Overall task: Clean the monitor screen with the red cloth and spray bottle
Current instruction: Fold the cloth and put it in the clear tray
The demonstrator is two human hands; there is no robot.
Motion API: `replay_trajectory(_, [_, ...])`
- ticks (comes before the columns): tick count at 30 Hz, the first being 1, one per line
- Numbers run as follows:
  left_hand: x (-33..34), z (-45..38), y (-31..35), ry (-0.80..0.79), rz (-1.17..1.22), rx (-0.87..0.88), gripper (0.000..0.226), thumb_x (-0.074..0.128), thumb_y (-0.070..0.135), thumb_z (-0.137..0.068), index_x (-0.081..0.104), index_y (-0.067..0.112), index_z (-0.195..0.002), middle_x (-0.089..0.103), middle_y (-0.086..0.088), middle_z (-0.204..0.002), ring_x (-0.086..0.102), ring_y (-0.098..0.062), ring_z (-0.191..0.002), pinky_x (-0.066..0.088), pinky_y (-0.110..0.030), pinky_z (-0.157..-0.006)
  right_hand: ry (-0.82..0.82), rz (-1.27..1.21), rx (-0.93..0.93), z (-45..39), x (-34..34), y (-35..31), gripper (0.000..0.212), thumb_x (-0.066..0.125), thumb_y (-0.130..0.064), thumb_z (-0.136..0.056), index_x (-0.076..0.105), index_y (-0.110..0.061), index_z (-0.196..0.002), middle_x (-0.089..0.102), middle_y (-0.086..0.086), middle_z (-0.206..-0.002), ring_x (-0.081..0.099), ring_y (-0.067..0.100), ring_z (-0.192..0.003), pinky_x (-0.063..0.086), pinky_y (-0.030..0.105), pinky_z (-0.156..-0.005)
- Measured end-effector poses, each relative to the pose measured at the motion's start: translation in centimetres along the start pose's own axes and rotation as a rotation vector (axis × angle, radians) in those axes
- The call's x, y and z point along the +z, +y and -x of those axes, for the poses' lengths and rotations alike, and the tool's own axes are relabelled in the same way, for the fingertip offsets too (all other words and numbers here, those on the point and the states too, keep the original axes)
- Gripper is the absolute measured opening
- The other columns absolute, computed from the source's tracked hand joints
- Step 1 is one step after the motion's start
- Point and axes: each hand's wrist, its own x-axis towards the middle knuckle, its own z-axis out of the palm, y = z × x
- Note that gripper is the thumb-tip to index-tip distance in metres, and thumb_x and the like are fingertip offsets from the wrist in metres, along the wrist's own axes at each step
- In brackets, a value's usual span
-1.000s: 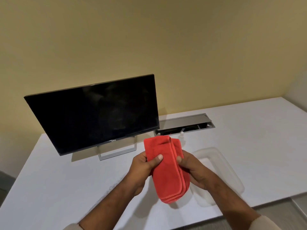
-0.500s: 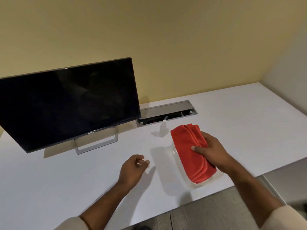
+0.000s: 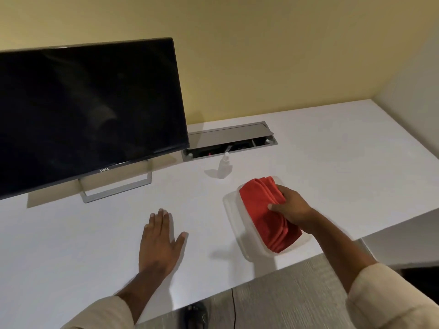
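The folded red cloth lies in a shallow clear plastic tray on the white desk, and my right hand grips its right edge. My left hand rests flat on the desk with fingers spread, holding nothing, left of the tray. A small clear spray bottle stands upright behind the tray. The black monitor is off and stands on a silver frame stand at the back left.
A grey cable hatch is open in the desk behind the bottle. The yellow wall rises behind, a white wall on the right. The desk's front edge runs near my arms, with grey floor and a thin cable below.
My left hand let go of the cloth and went down flat on the desk. My right hand carried the cloth right and down into the tray.
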Motion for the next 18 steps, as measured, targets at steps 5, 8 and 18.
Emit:
replay_trajectory(5, [2.1,0.9,-1.5,-0.018,-0.107,0.022,0.088,0.006,0.07,-0.09,-0.004,0.012,-0.156,-0.009,-0.002,-0.165,-0.007,-0.019,-0.153,-0.001,-0.036,-0.124,-0.117,-0.075,0.118,-1.2,0.8,1.2,0.042,0.064,-0.002,-0.087,0.06,-0.022,-0.124,0.069,0.005,-0.114,0.066,0.025,-0.106,0.053,0.045,-0.097])
replay_trajectory(8, [2.6,0.9,-1.6,-0.008,-0.118,0.029,0.086,0.009,0.068,-0.092,0.0,0.011,-0.156,-0.006,-0.002,-0.165,-0.006,-0.019,-0.153,0.002,-0.038,-0.125,-0.187,0.19,0.157,-1.7,1.3,1.6,0.056,0.07,-0.014,-0.086,0.046,-0.017,-0.137,0.065,0.006,-0.122,0.061,0.025,-0.111,0.05,0.041,-0.098])
replay_trajectory(18, [2.4,0.9,-1.4,-0.017,-0.116,0.017,0.084,0.012,0.067,-0.093,0.001,0.014,-0.157,-0.004,-0.001,-0.166,-0.004,-0.02,-0.153,0.005,-0.039,-0.125,-0.156,0.801,-0.028,-1.6,3.8,3.1,0.086,0.076,-0.033,-0.078,0.029,-0.032,-0.149,0.04,0.0,-0.146,0.049,0.026,-0.122,0.048,0.044,-0.102])
